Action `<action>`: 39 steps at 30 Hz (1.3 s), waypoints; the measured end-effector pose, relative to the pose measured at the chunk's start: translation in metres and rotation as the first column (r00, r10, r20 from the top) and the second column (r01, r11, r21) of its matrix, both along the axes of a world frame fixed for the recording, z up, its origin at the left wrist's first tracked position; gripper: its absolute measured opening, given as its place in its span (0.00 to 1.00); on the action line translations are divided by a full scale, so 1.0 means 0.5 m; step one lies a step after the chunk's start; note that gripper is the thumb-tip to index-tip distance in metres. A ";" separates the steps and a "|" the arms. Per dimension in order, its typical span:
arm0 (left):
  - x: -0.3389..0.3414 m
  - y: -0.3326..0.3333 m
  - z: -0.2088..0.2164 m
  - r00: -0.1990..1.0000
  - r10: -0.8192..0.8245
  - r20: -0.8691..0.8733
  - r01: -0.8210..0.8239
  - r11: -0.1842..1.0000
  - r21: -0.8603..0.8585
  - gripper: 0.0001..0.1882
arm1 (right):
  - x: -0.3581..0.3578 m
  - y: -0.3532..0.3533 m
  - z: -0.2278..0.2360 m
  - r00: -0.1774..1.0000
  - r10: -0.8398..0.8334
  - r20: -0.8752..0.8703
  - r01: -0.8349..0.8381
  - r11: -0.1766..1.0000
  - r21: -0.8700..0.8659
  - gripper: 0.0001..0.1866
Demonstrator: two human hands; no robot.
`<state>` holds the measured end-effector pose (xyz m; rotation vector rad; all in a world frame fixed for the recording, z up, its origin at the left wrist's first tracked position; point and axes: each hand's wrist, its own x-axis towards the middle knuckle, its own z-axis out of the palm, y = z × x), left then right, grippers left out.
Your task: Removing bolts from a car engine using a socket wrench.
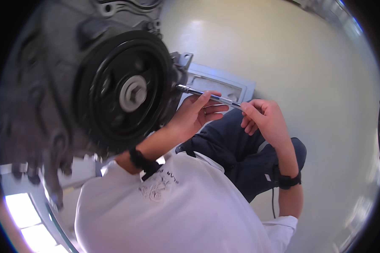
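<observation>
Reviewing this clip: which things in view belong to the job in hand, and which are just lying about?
In the job:
metal rod tool, in the left hand and right hand
grey engine, with the tool's tip at its edge
black pulley, beside that tip

Just around:
pale rectangular frame, beyond the hands
bright window panes, lower left

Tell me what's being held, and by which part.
A slim chrome socket tool: the left hand holds its middle, the right hand pinches its handle end.
</observation>
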<state>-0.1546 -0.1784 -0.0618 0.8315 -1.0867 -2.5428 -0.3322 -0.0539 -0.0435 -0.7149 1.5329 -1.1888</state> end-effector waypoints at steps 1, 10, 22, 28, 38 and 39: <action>-0.004 -0.003 0.000 0.999 0.036 0.017 -0.037 0.999 0.012 0.17 | -0.004 -0.005 0.009 0.999 0.024 -0.027 -0.024 1.000 0.014 0.16; 0.019 -0.014 -0.016 0.999 -0.019 -0.030 0.019 1.000 0.008 0.16 | 0.020 0.000 0.004 0.998 0.055 0.026 -0.057 0.993 0.107 0.17; 0.129 0.042 0.001 0.998 0.056 -0.032 -0.057 0.998 -0.009 0.14 | 0.081 0.044 0.005 0.867 0.165 0.471 -0.206 0.978 0.037 0.16; 0.095 0.016 0.048 0.998 0.055 0.010 -0.055 0.998 -0.016 0.14 | 0.063 0.022 0.019 0.860 0.136 0.491 -0.158 0.987 0.003 0.15; 0.067 0.043 0.046 0.975 0.203 0.090 -0.179 0.959 -0.222 0.18 | 0.106 0.030 0.012 0.986 -0.087 0.142 0.106 0.986 -0.129 0.10; 0.065 0.044 0.047 0.965 0.249 0.080 -0.228 0.951 -0.209 0.17 | 0.111 0.027 0.018 0.990 -0.107 0.094 0.119 0.983 -0.138 0.10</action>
